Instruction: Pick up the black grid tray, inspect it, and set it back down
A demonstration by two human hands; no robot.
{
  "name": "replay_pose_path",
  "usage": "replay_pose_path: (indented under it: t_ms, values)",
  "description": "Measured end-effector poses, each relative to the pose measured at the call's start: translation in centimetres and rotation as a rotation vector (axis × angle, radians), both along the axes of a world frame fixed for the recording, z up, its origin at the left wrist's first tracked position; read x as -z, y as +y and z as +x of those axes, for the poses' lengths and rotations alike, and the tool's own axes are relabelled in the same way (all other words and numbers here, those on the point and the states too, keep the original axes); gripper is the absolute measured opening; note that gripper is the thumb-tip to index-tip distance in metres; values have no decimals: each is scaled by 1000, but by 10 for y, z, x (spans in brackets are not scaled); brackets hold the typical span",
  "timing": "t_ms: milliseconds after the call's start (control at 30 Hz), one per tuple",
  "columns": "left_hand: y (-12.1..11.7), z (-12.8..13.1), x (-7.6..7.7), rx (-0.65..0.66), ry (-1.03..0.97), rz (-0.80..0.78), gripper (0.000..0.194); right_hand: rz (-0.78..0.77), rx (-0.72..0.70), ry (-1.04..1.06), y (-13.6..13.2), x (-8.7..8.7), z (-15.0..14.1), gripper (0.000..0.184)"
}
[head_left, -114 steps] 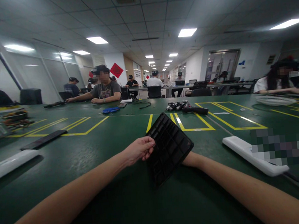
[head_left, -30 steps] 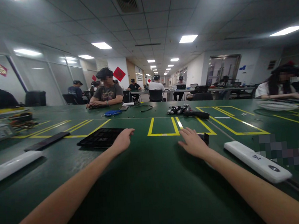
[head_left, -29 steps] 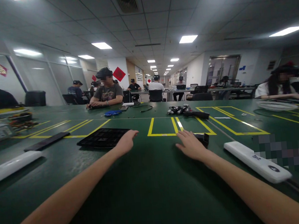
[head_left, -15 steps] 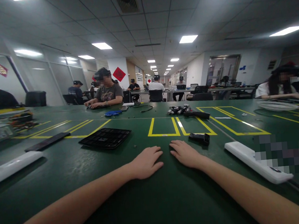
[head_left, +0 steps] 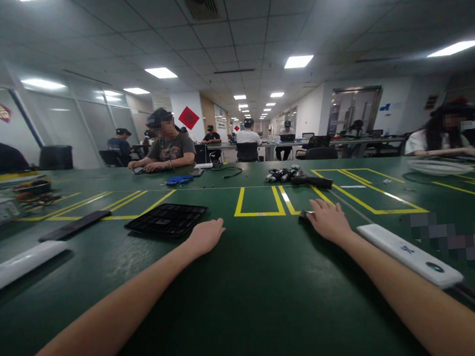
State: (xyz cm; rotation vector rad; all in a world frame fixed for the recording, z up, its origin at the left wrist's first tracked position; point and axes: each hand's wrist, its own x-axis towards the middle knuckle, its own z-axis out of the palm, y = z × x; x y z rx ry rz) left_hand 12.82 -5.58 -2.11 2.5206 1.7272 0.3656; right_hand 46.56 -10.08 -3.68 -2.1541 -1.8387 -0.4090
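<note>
My left hand point(head_left: 207, 236) rests low over the green table, just right of a black ribbed square plate point(head_left: 167, 219). Its fingers are curled together, and whatever may be under them is hidden. My right hand point(head_left: 329, 220) lies over a small black object point(head_left: 303, 217), fingers curled across it. Only the object's left end shows, so its kind cannot be made out. Close to my right forearm is a white bar-shaped device point(head_left: 410, 254) with a dark cable.
Yellow tape frames point(head_left: 259, 215) mark the green table point(head_left: 249, 310). Farther back lie a bundle of black cables point(head_left: 282, 173), a dark handle-like piece point(head_left: 313, 182) and a blue item point(head_left: 179, 180). At left are a dark bar point(head_left: 75, 225) and a white bar point(head_left: 24, 266). Several people sit around.
My left hand has moved left toward the black plate, its fingers now curled where a tiny bit lay. My right hand has moved right onto the small black object, covering most of it.
</note>
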Motion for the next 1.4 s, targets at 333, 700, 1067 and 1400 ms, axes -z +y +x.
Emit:
replay_pose_path:
  t_ms: [333, 700, 1067, 1400]
  values:
    - [36, -47, -41, -245, -597, -39, 21, -145, -23, 15, 10, 14, 10, 46]
    - [53, -130, -39, -584, -232, -53, 38, -151, -25, 41, 2, 5, 5, 49]
    - [38, -73, -29, -326, -137, -47, 35, -89, -208, 226, -5, -9, -33, 41]
    - [-37, 46, 12, 364, -576, -143, 35, -26, -949, 666, -18, 9, -80, 35]
